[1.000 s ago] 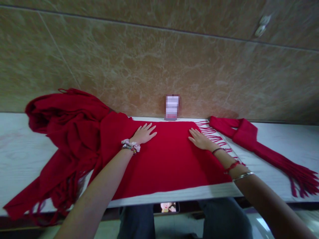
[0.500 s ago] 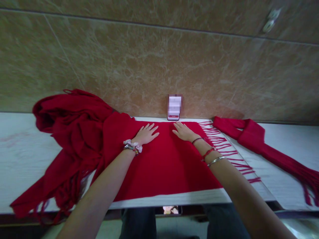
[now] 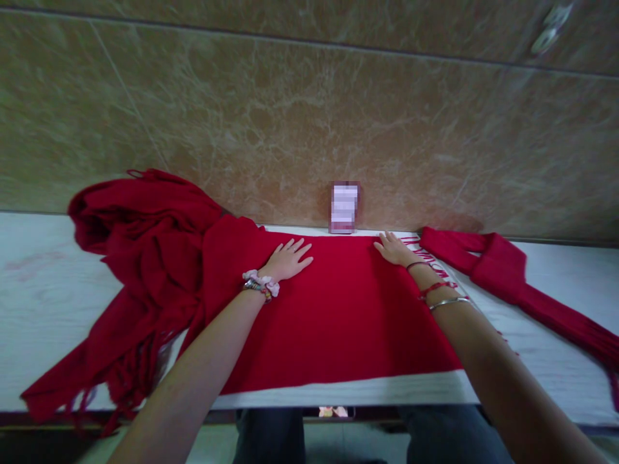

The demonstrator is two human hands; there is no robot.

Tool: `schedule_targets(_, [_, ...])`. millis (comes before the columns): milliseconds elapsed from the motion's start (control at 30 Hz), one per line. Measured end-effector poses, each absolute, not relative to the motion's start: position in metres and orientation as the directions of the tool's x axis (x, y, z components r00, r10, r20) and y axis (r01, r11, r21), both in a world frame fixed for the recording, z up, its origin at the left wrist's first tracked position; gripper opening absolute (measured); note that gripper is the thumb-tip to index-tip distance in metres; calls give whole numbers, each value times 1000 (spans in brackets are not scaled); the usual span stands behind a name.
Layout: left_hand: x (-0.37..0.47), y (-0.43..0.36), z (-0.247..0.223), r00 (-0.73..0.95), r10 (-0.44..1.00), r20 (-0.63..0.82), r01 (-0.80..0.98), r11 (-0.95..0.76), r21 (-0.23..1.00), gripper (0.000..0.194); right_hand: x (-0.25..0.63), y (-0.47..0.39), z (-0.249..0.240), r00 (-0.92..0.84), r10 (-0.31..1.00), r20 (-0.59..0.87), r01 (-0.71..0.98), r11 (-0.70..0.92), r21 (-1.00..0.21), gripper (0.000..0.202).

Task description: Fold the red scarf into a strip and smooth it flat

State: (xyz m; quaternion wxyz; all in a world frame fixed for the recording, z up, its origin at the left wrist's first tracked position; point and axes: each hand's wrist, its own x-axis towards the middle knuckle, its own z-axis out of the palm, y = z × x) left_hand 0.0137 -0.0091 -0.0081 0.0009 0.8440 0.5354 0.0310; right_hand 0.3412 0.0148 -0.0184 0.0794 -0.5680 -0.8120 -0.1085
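Note:
A red fringed scarf [image 3: 333,316] lies spread flat on the white table, its fringe at the right end. My left hand [image 3: 286,259] rests on the scarf left of its middle, palm down with fingers spread. Near the right end, close to the far edge, my right hand [image 3: 393,249] lies flat on the cloth, fingers stretched out. My right forearm hides part of the fringe. At the left, the scarf runs up to a rumpled heap of red cloth [image 3: 149,251] with tassels hanging toward the near edge.
Another red scarf [image 3: 498,264], narrowly folded, lies at the right with its fringe toward the near corner. A phone [image 3: 344,207], its screen blurred, leans on the brown tiled wall [image 3: 271,129]. A second lit screen [image 3: 333,411] shows below the table's front edge.
My right hand has slid right along the scarf to near the fringe, and the forearm covers more of the tassels. My left hand stays in place on the cloth.

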Motion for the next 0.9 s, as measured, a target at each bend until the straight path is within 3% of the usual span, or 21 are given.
schedule_targets(67, [14,-9,-7,421,906,49,905,-423,36,57,323,1,-13,-322,915,243,946,317,60,56])
schedule_targets(200, [15,-9,-7,421,906,49,906,-422,27,56,270,-50,-3,-526,822,216,840,542,-14,60])
schedule_targets(300, [15,-8,-8,425,904,48,905,-426,15,56,244,-87,-1,-597,785,165,791,610,-45,63])
schedule_targets(467, [16,-11,-6,425,903,57,904,-426,14,55,248,-109,-2,-557,826,83,824,562,-67,58])
schedule_targets(667, [21,-29,14,461,864,205,888,-451,-94,47,244,-115,10,-473,872,125,862,487,-139,60])
schedule_targets(800, [13,-69,23,328,943,59,945,-328,-21,57,229,-133,5,-482,865,138,856,499,-137,64])
schedule_targets(900, [3,-104,15,349,937,9,937,-349,1,59,227,-143,-3,-508,852,123,849,520,-97,63])
